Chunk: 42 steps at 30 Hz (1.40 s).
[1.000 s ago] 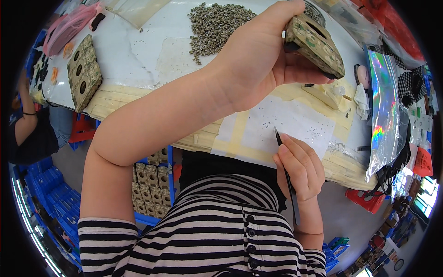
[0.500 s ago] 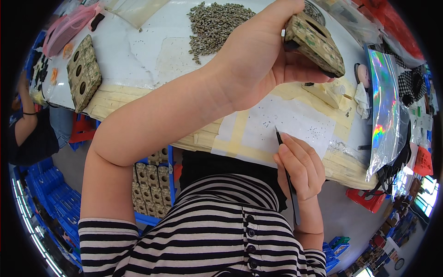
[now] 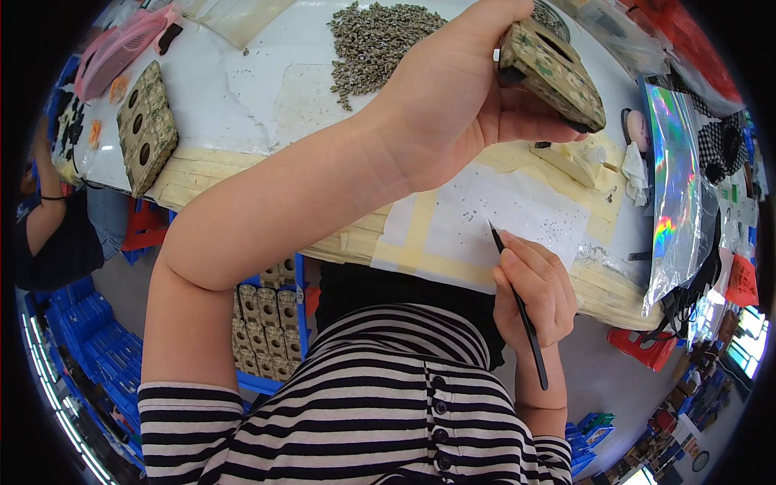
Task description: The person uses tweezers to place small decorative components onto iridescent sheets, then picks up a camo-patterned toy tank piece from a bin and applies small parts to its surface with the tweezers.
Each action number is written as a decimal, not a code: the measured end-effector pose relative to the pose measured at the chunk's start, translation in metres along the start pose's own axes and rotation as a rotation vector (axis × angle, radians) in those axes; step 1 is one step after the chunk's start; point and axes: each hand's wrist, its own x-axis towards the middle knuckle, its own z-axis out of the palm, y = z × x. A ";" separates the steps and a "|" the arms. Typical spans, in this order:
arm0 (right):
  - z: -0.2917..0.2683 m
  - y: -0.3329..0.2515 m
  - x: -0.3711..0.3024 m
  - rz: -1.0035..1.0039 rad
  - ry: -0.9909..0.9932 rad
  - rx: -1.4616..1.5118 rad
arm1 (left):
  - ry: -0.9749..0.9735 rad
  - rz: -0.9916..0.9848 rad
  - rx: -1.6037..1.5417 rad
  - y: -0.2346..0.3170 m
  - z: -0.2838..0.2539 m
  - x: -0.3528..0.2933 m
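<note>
The right hand (image 3: 536, 287) has shifted slightly rightward. Beyond it and apart, the left hand (image 3: 457, 101) grips a camouflage casing (image 3: 559, 82), long axis slanting down-right; the right pinches black tweezers (image 3: 532, 347), tip just right of grey specks (image 3: 472, 216).

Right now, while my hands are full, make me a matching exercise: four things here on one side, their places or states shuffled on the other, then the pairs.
Things:
1. Left hand
2. Right hand
3. Heap of small parts
4. White paper

Places or states:
A. Crossed by a yellowish tape strip
B. Gripping a slim black tool
C. Piled toward the table's far side
D. Holding up a camouflage piece

Pairs: 1-D, 2-B, 3-C, 4-A
</note>
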 end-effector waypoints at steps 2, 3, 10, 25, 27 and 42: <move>-0.001 -0.001 0.002 0.053 0.008 0.045 | -0.030 0.016 -0.008 0.000 -0.002 -0.001; -0.001 -0.001 0.002 0.080 0.012 0.067 | -0.018 0.000 -0.009 0.000 -0.002 0.000; -0.005 0.000 0.000 0.236 -0.001 0.204 | -0.008 -0.046 -0.031 0.006 0.004 -0.003; -0.011 0.001 0.001 0.492 0.118 0.456 | 0.025 -0.021 -0.005 0.004 0.004 -0.001; -0.014 0.002 0.006 0.523 0.140 0.510 | 0.038 -0.018 -0.013 0.003 0.002 0.000; -0.055 0.014 0.049 0.383 0.261 0.587 | 0.199 0.051 0.139 0.001 0.018 -0.006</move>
